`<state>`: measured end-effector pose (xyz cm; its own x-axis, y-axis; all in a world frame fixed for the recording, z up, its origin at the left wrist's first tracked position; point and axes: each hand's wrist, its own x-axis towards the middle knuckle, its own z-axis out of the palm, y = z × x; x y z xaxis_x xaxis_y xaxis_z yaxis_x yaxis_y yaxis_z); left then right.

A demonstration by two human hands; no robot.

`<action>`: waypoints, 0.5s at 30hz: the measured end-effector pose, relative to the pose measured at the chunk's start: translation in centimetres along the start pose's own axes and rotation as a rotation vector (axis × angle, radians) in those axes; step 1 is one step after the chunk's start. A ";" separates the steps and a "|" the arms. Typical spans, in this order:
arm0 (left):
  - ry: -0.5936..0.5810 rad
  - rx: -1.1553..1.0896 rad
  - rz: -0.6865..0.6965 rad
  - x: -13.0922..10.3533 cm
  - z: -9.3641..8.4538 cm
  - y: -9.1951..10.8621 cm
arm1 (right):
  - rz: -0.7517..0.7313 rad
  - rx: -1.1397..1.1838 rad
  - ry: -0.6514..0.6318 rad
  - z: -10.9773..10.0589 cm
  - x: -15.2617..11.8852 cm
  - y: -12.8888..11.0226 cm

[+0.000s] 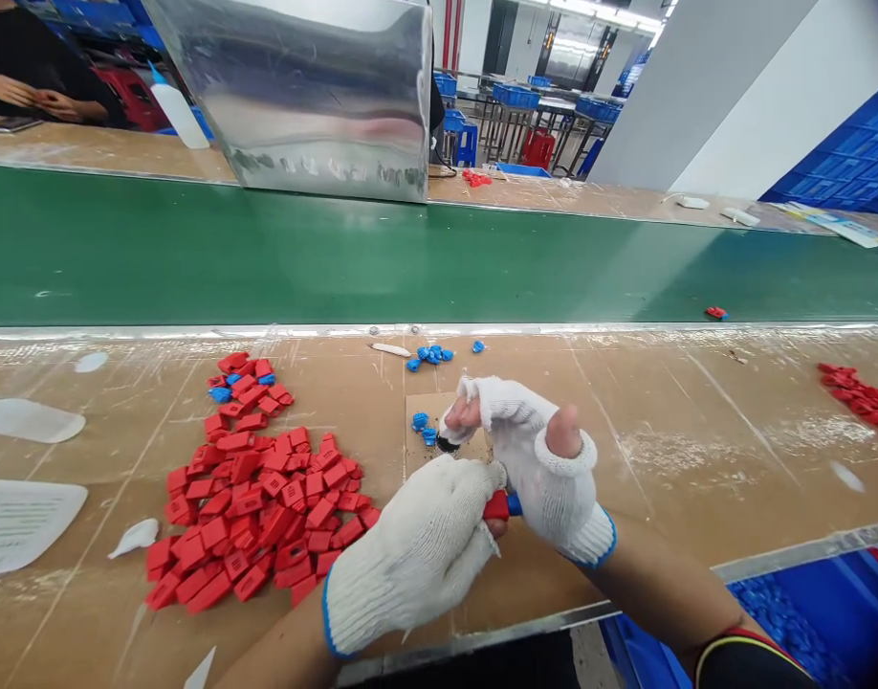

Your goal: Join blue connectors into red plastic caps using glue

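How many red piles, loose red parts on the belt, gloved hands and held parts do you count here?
Red piles: 2, the big pile and the far-right pile
Loose red part on the belt: 1
Gloved hands: 2, the left hand and the right hand
Held part, between both hands: 1
Total: 6

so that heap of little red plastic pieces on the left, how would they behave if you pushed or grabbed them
The red plastic pieces look small, blocky and hard, so probably stiff and light. Their flat faces suggest they would slide across the taped cardboard bench top rather than roll. Heaped loosely, a push would likely scatter them, and a gloved left hand could probably scoop several.
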<state>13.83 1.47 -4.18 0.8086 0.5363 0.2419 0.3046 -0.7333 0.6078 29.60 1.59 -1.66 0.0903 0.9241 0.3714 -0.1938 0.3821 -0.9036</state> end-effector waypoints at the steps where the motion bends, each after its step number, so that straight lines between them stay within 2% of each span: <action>1: -0.004 0.011 0.006 0.0 0.0 0.0 | 0.023 -0.008 0.001 0.0 -0.1 0.0; 5: 0.003 0.004 0.035 0.3 -0.3 0.1 | 0.141 -0.012 -0.051 0.0 -0.5 -0.4; 10: 0.003 -0.013 0.063 0.6 -0.5 0.4 | 0.214 -0.017 -0.100 0.3 -0.8 -1.1; 15: 0.021 -0.119 0.062 0.6 -0.1 0.3 | 0.204 -0.023 -0.069 0.5 -0.5 -1.5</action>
<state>14.37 1.59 -3.74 0.8129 0.5011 0.2970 0.1913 -0.7113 0.6763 29.35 0.60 -0.36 -0.0159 0.9810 0.1932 -0.1786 0.1873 -0.9659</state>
